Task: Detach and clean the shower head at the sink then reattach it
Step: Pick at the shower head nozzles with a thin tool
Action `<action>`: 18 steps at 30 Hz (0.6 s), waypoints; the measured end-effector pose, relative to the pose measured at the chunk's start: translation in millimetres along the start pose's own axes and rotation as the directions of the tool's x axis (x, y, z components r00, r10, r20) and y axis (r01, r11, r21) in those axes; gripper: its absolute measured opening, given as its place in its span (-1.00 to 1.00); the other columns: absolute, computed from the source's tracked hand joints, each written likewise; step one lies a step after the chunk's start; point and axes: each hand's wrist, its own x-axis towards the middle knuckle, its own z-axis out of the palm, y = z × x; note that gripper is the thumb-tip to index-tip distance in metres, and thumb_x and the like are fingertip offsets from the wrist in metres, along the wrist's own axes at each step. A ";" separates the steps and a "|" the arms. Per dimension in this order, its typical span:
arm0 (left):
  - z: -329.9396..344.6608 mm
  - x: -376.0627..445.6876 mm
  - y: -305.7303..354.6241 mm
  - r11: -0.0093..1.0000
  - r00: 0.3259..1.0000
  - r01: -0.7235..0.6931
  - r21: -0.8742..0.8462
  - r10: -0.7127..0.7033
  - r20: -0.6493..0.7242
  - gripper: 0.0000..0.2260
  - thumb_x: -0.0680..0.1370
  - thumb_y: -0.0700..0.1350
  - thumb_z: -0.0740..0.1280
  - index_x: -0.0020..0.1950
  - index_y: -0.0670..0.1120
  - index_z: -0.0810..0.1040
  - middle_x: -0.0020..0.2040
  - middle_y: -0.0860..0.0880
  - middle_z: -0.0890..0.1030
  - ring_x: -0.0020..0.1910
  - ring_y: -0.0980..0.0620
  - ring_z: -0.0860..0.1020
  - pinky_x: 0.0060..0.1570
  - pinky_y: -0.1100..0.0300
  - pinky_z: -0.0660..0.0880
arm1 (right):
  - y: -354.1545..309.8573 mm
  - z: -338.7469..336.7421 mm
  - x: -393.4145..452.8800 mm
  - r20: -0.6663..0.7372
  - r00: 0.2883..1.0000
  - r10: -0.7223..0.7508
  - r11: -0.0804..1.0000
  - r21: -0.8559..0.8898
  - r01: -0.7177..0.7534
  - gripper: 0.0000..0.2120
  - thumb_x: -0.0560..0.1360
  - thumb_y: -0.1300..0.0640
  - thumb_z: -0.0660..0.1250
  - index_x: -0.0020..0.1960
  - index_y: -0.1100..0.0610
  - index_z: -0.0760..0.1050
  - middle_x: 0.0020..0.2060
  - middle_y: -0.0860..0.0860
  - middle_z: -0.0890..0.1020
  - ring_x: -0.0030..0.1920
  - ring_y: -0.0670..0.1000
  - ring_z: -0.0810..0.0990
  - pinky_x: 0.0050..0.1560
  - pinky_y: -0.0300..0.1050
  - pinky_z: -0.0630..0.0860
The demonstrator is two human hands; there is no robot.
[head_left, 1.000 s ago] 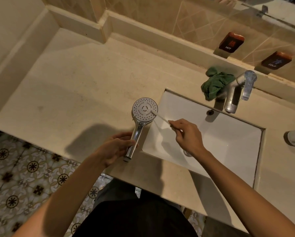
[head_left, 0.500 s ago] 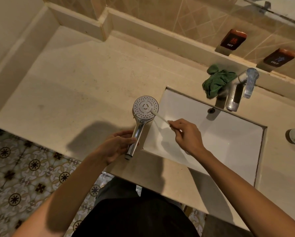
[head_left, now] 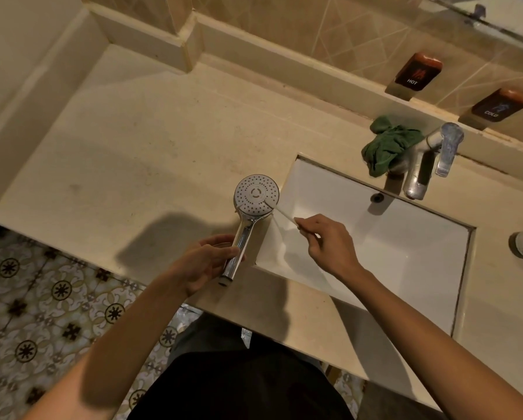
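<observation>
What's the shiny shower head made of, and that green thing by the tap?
The shower head looks like chrome-plated metal or plastic: its handle mirrors the light. Its dotted face looks matte grey, maybe plastic. The green thing seems soft cloth, since it lies crumpled in folds.

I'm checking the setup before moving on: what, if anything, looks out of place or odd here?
Only the green cloth: it lies crumpled against the base of the faucet at the sink rim. Nothing looks spilled or damaged.

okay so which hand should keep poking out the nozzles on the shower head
Right. The right hand already pinches the thin stick, tip on the shower head face; the left hand grips its handle.
</observation>
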 end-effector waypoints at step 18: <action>-21.0 -2.1 1.7 0.995 0.998 -0.069 -0.070 0.070 0.007 -0.49 0.35 -0.25 0.50 0.31 -0.19 0.58 0.02 -0.16 0.73 -0.08 -0.05 0.72 -0.17 0.12 0.66 | -12.3 27.6 10.3 -0.066 0.880 0.471 0.808 0.433 -0.400 -0.72 0.61 0.17 0.41 0.31 0.10 0.65 0.18 0.05 0.72 0.02 0.01 0.69 0.03 0.05 0.71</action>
